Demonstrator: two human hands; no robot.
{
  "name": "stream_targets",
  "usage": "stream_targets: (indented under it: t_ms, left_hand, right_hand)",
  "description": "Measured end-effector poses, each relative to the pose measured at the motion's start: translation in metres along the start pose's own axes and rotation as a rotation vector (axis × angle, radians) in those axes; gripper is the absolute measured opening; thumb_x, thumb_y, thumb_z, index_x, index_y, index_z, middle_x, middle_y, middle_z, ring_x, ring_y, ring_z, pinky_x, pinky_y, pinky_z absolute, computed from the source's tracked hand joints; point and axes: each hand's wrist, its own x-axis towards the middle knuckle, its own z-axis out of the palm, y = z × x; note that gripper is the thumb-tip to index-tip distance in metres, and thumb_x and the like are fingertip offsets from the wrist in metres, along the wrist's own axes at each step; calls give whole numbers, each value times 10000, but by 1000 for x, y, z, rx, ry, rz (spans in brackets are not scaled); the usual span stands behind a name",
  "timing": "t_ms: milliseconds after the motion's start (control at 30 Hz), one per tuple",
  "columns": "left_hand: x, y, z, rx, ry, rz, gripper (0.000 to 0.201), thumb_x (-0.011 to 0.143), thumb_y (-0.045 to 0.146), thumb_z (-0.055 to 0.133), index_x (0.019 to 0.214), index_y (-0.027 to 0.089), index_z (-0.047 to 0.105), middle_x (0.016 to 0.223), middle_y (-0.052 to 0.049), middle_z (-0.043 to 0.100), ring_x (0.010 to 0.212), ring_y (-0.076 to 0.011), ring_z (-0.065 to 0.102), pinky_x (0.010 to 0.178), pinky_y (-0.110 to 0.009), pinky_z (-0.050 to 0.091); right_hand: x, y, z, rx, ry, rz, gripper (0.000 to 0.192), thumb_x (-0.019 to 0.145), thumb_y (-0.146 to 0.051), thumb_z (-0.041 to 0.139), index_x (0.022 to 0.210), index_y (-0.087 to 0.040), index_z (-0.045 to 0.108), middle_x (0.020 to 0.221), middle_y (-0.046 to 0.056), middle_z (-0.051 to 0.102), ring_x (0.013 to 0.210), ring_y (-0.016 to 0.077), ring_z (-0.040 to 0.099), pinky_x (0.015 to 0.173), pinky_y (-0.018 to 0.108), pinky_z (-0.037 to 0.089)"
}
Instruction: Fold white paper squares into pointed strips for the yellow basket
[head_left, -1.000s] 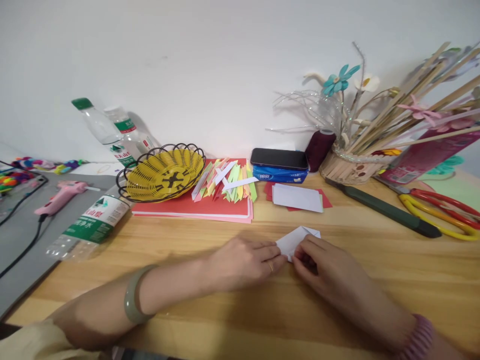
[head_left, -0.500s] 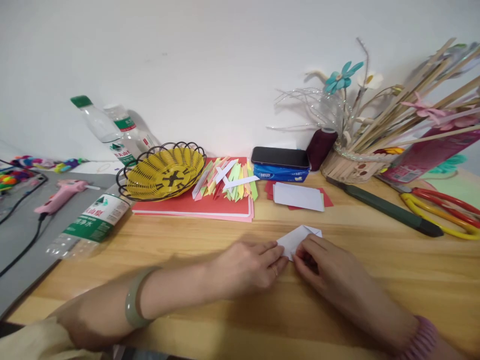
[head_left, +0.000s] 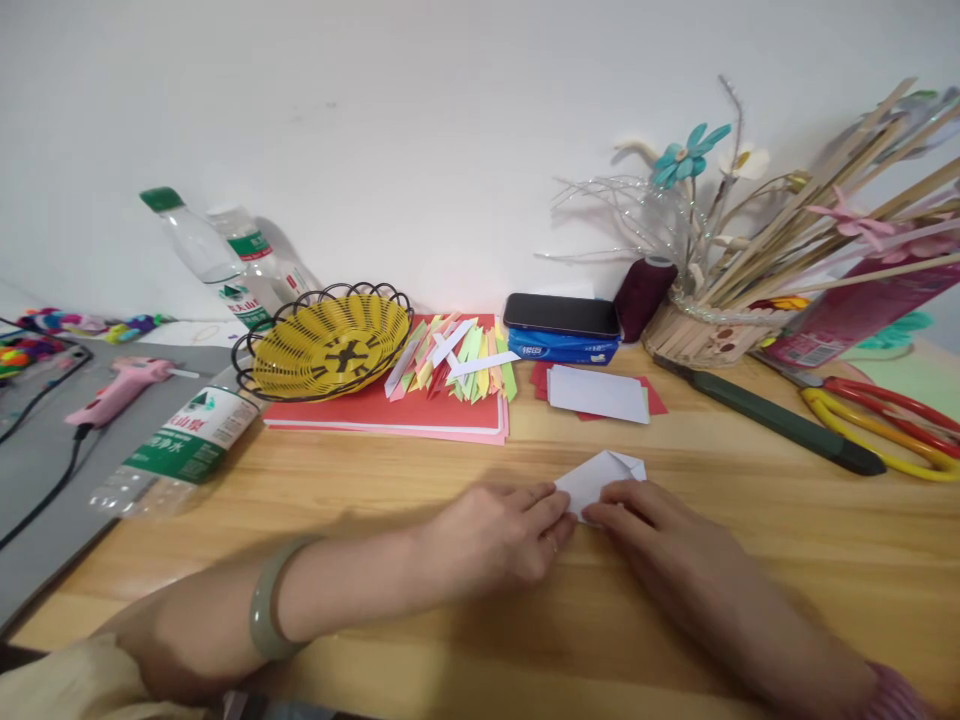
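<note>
Fingers of the left hand (head_left: 491,530) rest on folded white paper (head_left: 594,482) atop the wooden table (head_left: 825,560); the right hand (head_left: 671,535) touches the paper's near edge — whether either pinches it cannot be told.

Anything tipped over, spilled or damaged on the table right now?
One oddity: a plastic bottle lies on its side at the left, straddling the edge of the grey mat, though no spill shows. Otherwise nothing stands out; the folded white paper at the left hand and right hand shows no visible tear.
</note>
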Motion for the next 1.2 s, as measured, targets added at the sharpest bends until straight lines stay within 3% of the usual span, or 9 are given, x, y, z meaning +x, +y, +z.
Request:
stream_targets:
  t_ms: [167, 333, 500, 633, 733, 833, 967, 1200]
  left_hand:
    - [0, -2, -2, 7, -52, 39, 236, 923, 116, 361, 985, 105, 588, 996, -101, 655, 881, -159, 639, 693, -244, 536]
    - [0, -10, 2, 21, -8, 57, 212, 926, 157, 407, 1002, 134, 603, 1066, -77, 641, 989, -199, 598, 783, -307, 514]
    - [1, -12, 7, 39, 16, 11, 182, 909, 198, 474, 1019, 147, 610, 1176, -65, 590, 1145, -254, 481, 945, -439, 416]
    - [3, -5, 4, -13, -13, 0, 200, 920, 200, 453, 999, 116, 616, 1078, -69, 636, 1023, -197, 545, 912, -365, 438]
    - [4, -4, -1, -61, -13, 27, 224, 933, 178, 415, 981, 96, 619, 993, -65, 665, 956, -182, 569, 879, -343, 452]
    - [4, -9, -4, -128, -10, 45, 265, 950, 171, 364, 998, 105, 616, 1013, -53, 668, 990, -182, 559, 924, -362, 424]
    - [1, -18, -3, -183, -45, 75, 254, 953, 180, 371, 1038, 140, 607, 1085, -39, 651, 1089, -185, 515, 1008, -407, 349]
    - [-3, -30, -1, -174, -62, 117, 256, 948, 176, 385, 1103, 167, 588, 1170, -22, 613, 1186, -229, 453, 1043, -487, 280]
  right_hand:
    - [-19, 9, -10, -198, 83, -239, 380, 828, -55, 310, 1110, -148, 547, 941, 84, 669, 818, 197, 598, 661, 318, 500]
    - [-24, 9, -18, -280, 87, -291, 385, 826, -54, 307, 1096, -130, 571, 1032, 89, 671, 953, 211, 591, 737, 350, 509]
    - [-26, -21, -7, -240, 87, -275, 440, 784, -29, 311, 1119, -139, 575, 1077, 76, 665, 962, 180, 606, 723, 301, 529]
    - [-20, -44, 6, -234, 152, -187, 394, 815, -38, 304, 1037, -115, 621, 1034, 96, 679, 924, 196, 625, 723, 314, 535]
    - [-14, -43, 5, -137, 213, -112, 343, 886, -114, 303, 952, -124, 640, 895, 82, 706, 826, 192, 644, 694, 309, 533]
    - [-9, -27, -5, 14, 118, 93, 303, 907, -180, 322, 839, -180, 617, 774, 48, 673, 691, 169, 624, 602, 299, 516]
    - [-1, -6, -12, 91, 10, 362, 190, 884, -301, 431, 825, -193, 575, 801, 57, 627, 727, 201, 599, 627, 343, 487]
    - [15, -2, -5, 211, -16, 439, 121, 827, -256, 490, 727, -205, 536, 687, 30, 619, 599, 164, 582, 511, 272, 432]
